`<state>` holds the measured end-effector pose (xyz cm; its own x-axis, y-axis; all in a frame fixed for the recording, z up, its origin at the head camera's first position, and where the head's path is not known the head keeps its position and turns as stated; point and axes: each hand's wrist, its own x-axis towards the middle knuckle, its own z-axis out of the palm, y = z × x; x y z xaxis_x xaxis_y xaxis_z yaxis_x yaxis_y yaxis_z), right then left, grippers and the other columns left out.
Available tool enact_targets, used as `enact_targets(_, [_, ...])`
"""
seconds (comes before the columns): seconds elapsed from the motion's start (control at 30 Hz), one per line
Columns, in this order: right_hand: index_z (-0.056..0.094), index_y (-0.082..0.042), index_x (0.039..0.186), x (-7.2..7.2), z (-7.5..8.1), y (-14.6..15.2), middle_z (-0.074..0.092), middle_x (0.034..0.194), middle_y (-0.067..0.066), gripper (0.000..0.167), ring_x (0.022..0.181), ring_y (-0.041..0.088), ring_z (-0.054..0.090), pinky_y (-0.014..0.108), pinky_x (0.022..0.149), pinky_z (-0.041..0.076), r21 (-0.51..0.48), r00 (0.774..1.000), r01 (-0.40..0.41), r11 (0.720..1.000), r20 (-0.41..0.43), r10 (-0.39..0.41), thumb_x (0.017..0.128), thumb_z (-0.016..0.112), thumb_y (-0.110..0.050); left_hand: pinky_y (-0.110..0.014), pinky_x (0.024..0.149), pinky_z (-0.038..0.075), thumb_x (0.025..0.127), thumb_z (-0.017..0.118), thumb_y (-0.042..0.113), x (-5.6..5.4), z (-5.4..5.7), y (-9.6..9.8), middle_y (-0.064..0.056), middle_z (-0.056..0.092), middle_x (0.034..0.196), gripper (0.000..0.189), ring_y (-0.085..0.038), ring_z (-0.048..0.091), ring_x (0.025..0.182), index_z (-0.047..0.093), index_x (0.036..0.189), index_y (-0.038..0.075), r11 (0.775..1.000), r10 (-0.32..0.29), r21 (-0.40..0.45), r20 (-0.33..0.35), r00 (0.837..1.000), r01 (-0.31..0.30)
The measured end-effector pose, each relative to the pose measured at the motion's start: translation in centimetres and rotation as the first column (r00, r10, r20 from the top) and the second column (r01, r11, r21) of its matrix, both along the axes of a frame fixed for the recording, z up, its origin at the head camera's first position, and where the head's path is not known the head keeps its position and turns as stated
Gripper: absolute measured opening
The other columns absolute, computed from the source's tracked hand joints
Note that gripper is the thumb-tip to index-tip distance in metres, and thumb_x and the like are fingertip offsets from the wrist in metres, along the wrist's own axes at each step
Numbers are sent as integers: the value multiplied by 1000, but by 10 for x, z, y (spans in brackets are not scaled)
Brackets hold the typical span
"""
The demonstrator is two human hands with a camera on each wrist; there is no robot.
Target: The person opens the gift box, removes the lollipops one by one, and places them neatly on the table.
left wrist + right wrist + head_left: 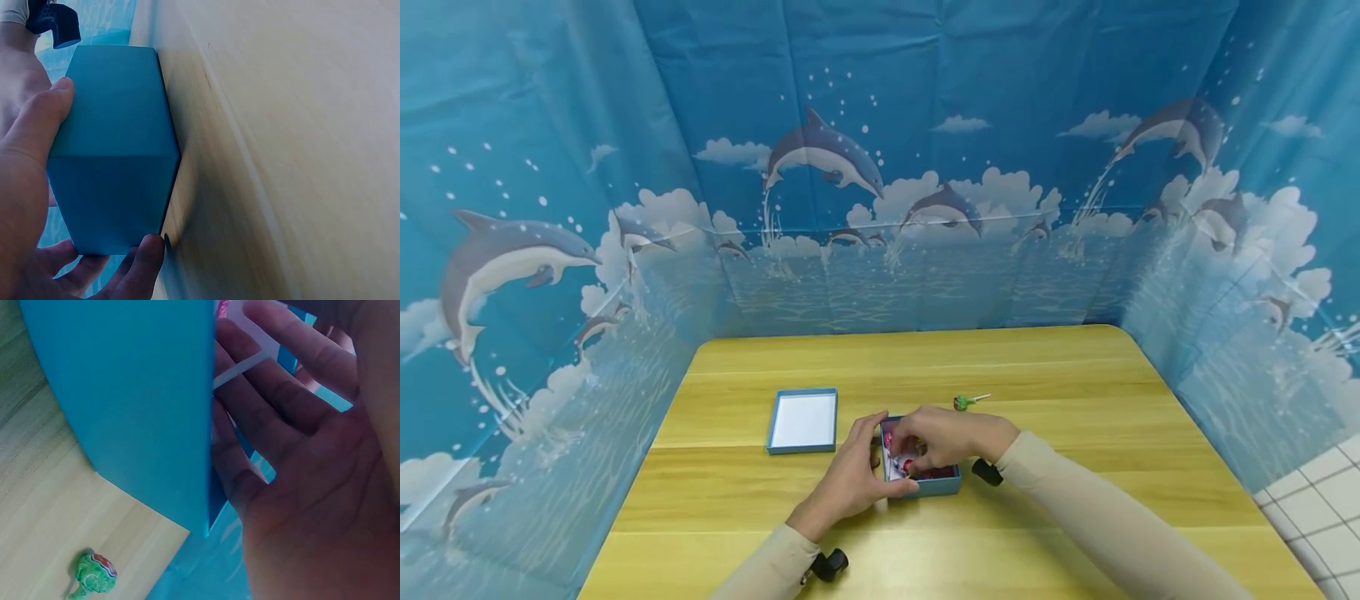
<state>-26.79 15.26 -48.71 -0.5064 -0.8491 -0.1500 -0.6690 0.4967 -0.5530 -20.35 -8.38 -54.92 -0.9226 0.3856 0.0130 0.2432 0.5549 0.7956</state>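
An open blue box (936, 487) stands on the table with wrapped candies (889, 440) inside, several of them hidden by the right hand. My left hand (850, 477) grips the box's left end, its thumb along the near wall; the left wrist view shows the fingers around the blue box (112, 106). From above, my right hand (951, 433) reaches into the box, thumb and forefinger apart. In the right wrist view a white stick (240, 370) crosses the loosely bent fingers of the right hand (300, 462); some fingertips are hidden behind the box wall.
A blue lid (803, 421) with a white inside lies left of the box. Beyond the right hand lies a green-wrapped lollipop (962, 402) with a white stick. The wooden table (737, 492) is enclosed by a dolphin-printed curtain (880, 275) at the back and sides.
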Motion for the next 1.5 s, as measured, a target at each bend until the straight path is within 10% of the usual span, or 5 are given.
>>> enact_targets(0.53, [85, -12, 110, -3, 1, -13, 84, 101, -3, 15, 88, -2, 72, 18, 83, 63, 129, 997, 11, 992, 72, -20, 102, 89, 0, -57, 124, 58, 91, 99, 61, 1, -2, 0, -14, 38, 186, 126, -34, 59, 154, 30, 185, 15, 1000, 2, -5, -13, 1000, -2])
enact_targets(1.5, [86, -13, 107, -4, -1, -11, 79, 95, -11, 11, 82, -1, 69, 19, 79, 61, 26, 999, -2, 1000, 47, 1, 104, 88, -3, -46, 115, 65, 95, 98, 56, 0, -4, -1, -12, 37, 187, 119, -30, 63, 150, 30, 185, 16, 1000, -10, 10, -2, 1000, 10])
